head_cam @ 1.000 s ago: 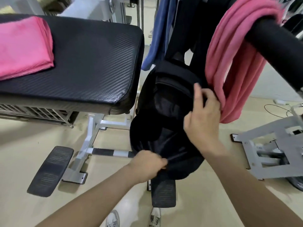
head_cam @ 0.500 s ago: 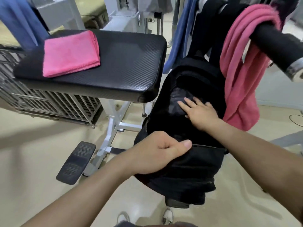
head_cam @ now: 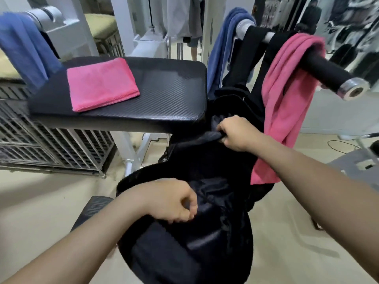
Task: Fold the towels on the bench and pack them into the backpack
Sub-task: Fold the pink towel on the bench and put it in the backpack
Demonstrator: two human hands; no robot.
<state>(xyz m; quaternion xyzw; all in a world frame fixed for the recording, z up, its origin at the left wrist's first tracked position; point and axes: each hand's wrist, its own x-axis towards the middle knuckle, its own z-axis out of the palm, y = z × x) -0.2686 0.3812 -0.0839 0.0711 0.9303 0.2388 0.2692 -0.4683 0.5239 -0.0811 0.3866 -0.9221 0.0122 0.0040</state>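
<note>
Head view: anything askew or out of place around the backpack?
Nothing is spilled or damaged. One oddity: a loose pink towel hangs bunched and unfolded over the padded bar, right beside the backpack. Meanwhile the folded pink towel lies flat on the bench, at a slight angle to its edges.

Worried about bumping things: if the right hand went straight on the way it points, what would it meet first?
The right hand, gripping the backpack rim, points up-left; beyond that fabric, probably the bench pad's near corner, though depth is unclear.
</note>
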